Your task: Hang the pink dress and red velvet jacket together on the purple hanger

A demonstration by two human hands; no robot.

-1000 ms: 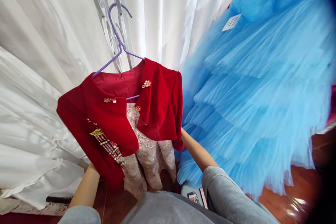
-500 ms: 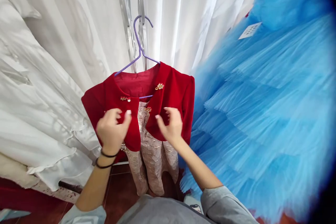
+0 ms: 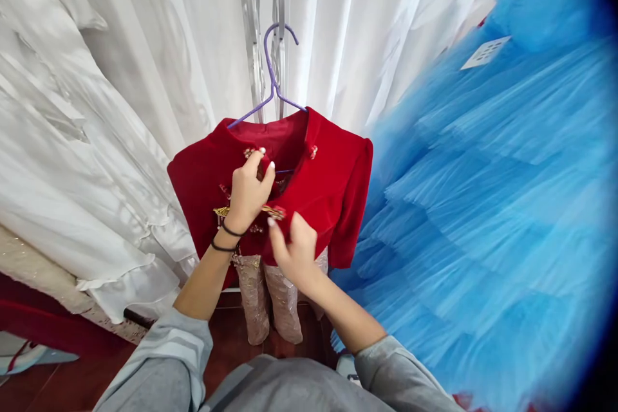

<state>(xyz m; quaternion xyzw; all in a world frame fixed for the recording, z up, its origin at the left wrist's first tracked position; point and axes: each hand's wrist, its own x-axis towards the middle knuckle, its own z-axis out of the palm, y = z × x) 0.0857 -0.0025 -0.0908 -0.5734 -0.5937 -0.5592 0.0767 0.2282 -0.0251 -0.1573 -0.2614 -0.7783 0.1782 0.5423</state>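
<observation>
A red velvet jacket [image 3: 333,187] with jewelled, beaded fastenings hangs on a purple hanger [image 3: 273,74]. My left hand [image 3: 248,193] is closed on the jacket's front edge below the collar, with a little red cloth between thumb and fingers. Lower down, my right hand [image 3: 297,248] has its fingers curled against the other front panel, its thumb beside a gold and red fastening [image 3: 274,211]. The fingertips there are partly hidden and blurred. Pale pink metallic-patterned cloth [image 3: 282,302] hangs under the jacket.
The hanger's hook is at a silver metal rack [image 3: 253,32] before a white curtain [image 3: 328,26]. White garments [image 3: 111,219] hang on the left. A layered blue tulle dress [image 3: 483,206] with a white tag [image 3: 485,53] fills the right side. The floor [image 3: 226,335] is dark red.
Both hands, formerly with spread fingers before the jacket, have closed on its front panels. My left hand has risen towards the collar. The right panel has shifted left, nearly covering the gap.
</observation>
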